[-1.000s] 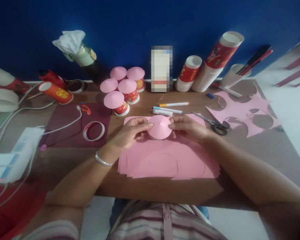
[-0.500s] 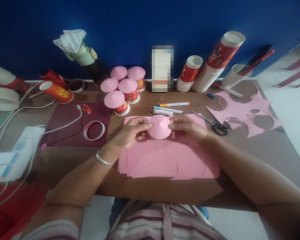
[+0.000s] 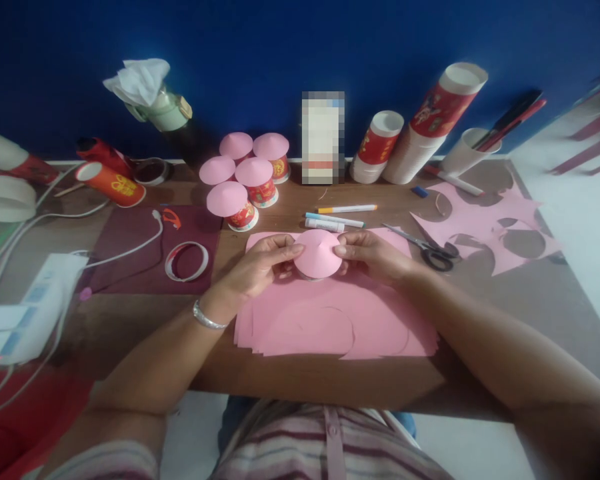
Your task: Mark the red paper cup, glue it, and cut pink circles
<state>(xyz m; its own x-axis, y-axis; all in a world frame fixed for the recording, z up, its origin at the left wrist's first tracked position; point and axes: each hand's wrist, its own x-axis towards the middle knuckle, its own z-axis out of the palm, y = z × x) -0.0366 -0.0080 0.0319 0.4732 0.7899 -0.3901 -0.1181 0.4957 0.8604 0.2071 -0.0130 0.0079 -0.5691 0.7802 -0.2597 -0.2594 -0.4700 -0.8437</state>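
A pink paper cone (image 3: 319,256) is pinched at its rim from both sides, over a pale round edge, mostly hidden beneath it. My left hand (image 3: 274,257) is closed on the cone's left side, thumb on top and fingers curled below. On the opposite side, my right hand (image 3: 365,253) grips it in the same way. Under both hands lies a stack of pink paper sheets (image 3: 300,320), the top one marked with curved outlines. Behind to the left stand several red paper cups (image 3: 263,192) capped with pink paper cones (image 3: 227,199).
Markers (image 3: 347,209) lie just behind the paper. Scissors (image 3: 433,253) and pink paper offcuts (image 3: 480,227) are on the right. Stacked paper cups (image 3: 413,157), a pen cup (image 3: 467,157) and a phone-like pixelated rectangle (image 3: 323,137) line the back. A power strip (image 3: 43,300) with cables sits left.
Both hands keep their hold on the cone in nearly the same place. The whole view has shifted very slightly.
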